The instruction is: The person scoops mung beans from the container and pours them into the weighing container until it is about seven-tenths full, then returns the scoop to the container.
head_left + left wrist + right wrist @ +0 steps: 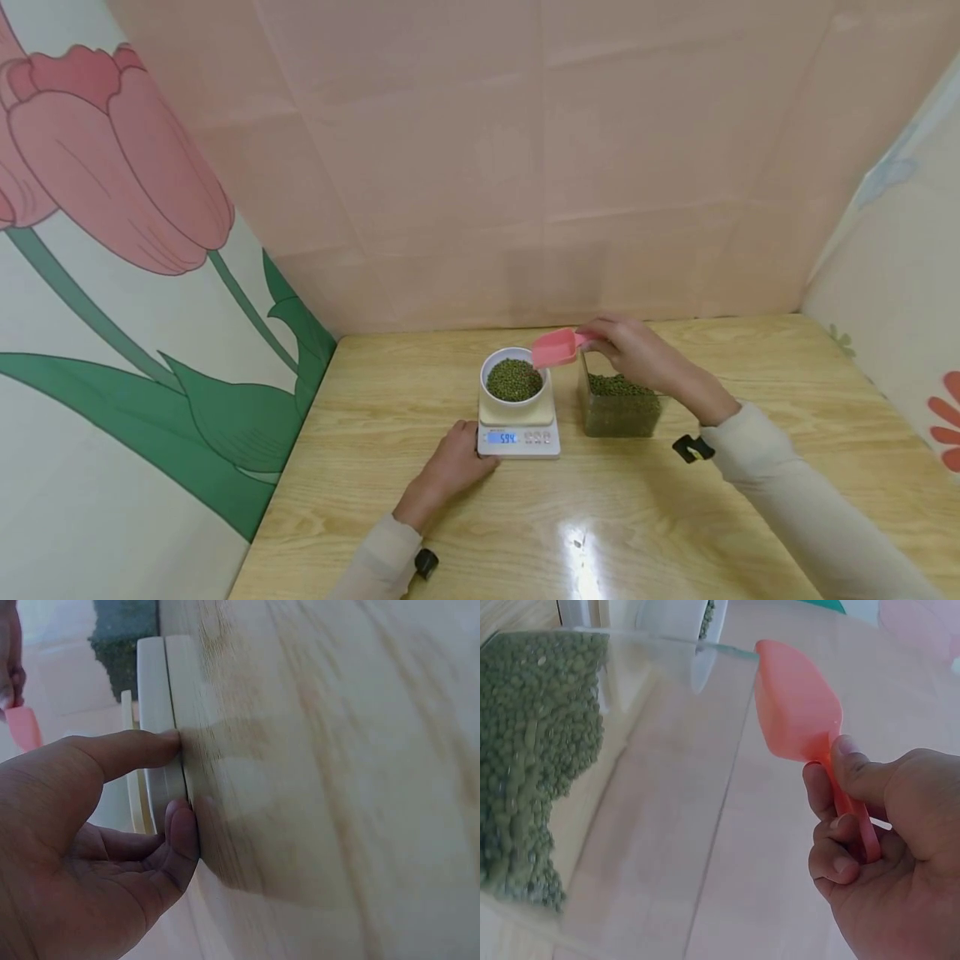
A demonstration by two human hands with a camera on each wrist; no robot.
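A white kitchen scale (519,443) with a lit display carries a white bowl (486,372) of small green beans (513,381). My left hand (453,462) holds the scale's front left corner; in the left wrist view its thumb and curled fingers (181,829) lie against the scale's edge (159,712). My right hand (626,346) pinches the handle of a pink scoop (556,347), whose tip is at the bowl's right rim. In the right wrist view, fingers and thumb wrap the handle of the scoop (799,705). Whether beans lie in the scoop is hard to tell.
Right of the scale stands a clear square container (619,421) with more green beans, below my right hand. The wooden table (390,392) meets a pink-covered wall (450,167) at the back. A tulip-painted wall (112,400) borders the left side.
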